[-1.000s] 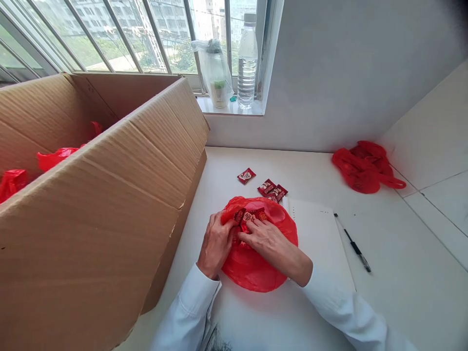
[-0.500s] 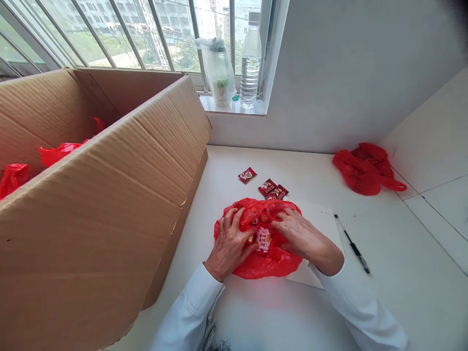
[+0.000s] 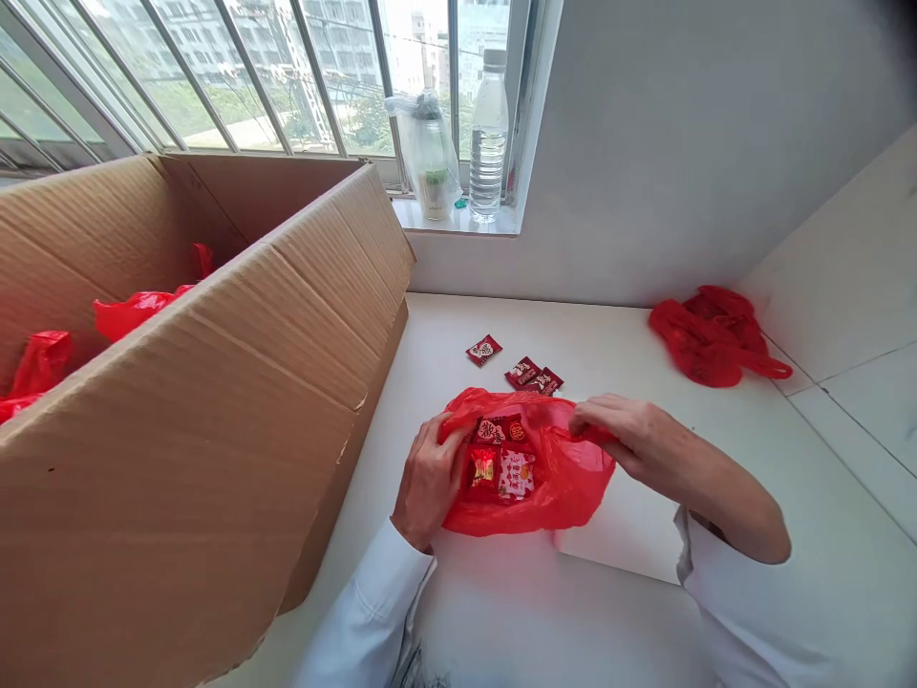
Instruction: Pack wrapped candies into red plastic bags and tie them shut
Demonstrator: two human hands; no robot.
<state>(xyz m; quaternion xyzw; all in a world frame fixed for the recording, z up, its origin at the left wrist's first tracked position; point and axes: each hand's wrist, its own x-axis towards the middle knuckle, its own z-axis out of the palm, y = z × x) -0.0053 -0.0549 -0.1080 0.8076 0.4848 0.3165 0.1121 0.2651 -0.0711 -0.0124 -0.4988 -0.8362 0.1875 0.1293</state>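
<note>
Two bare hands work a red plastic bag (image 3: 516, 519), mouth open and facing up, bag on the white table (image 3: 501, 612). Left hand (image 3: 428, 478) at the bag's left side, fingers bent and touching the rim; can't tell if it pinches the film. Right hand (image 3: 617, 426) closed on the bag's right edge, film bunched between thumb and fingers, edge pulled out sideways. Inside the bag: dark red packet (image 3: 491, 430) toward the far side, red-and-gold packet (image 3: 482, 468) and pink-and-white packet (image 3: 517, 474) side by side nearer the front. Just beyond the bag: small cluster of maroon packets (image 3: 544, 382), overlapping, exact count unclear. Farther beyond the bag, slightly left: single maroon packet (image 3: 484, 350), lying apart. Right of the bag: white paper (image 3: 623, 535), partly covered by it. Well to the bag's right and beyond: crumpled red heap (image 3: 706, 334). Left of the bag: big cardboard box (image 3: 215, 440), open top, red plastic (image 3: 139, 311) showing inside. Well beyond the bag, on the windowsill (image 3: 465, 222): upright clear bottle (image 3: 488, 153), beside it a jar in thin plastic (image 3: 432, 162)
</note>
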